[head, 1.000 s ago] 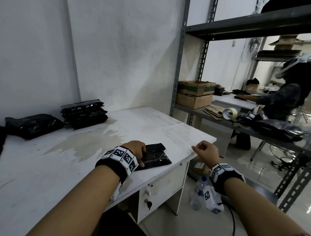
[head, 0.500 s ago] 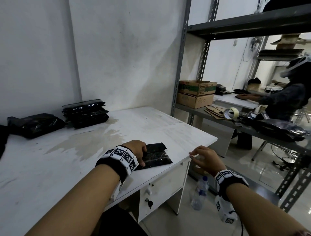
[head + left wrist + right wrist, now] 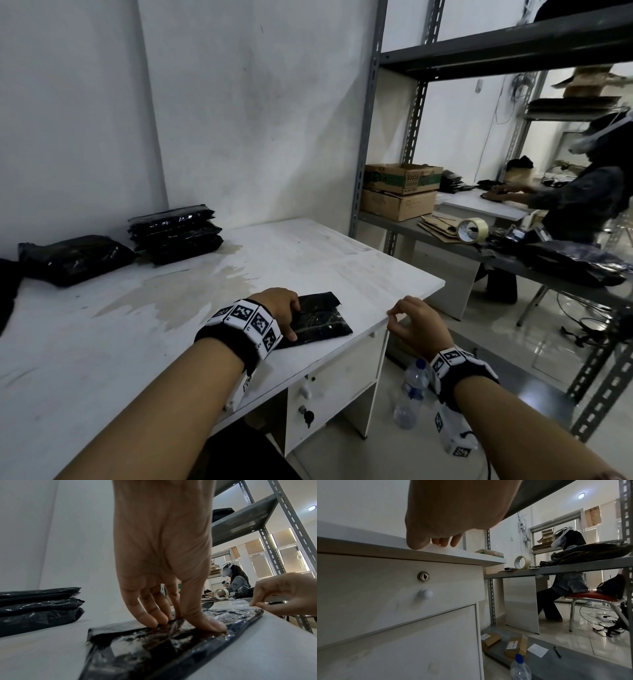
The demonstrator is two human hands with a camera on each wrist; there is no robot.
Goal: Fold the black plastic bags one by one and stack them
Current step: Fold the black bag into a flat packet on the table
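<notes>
The left hand (image 3: 279, 303) is down on the folded black bag (image 3: 322, 323), which lies flat near the front right edge of the white table (image 3: 102, 342). In the left wrist view its fingers (image 3: 150, 609) and thumb press straight down onto the glossy plastic, pinning a fold rather than curling around it. The right hand (image 3: 419, 323) sits at the table's front edge, just right of the bag and not touching it; its fingertips (image 3: 444, 542) rest on the tabletop lip above the drawer, loosely bent, holding nothing. At the far left of the table, against the wall, stands the stack of folded bags (image 3: 176, 233), well apart from the bag under the hand. Beside that stack lies a bulkier black bundle (image 3: 73, 258). Under the table, a plastic water bottle (image 3: 411, 394) stands on the floor near the drawer unit. To the right, a metal shelf (image 3: 445, 236) carries cardboard boxes (image 3: 400, 195) and a roll of tape (image 3: 472, 230), and another person (image 3: 582, 195) sits beyond it.
</notes>
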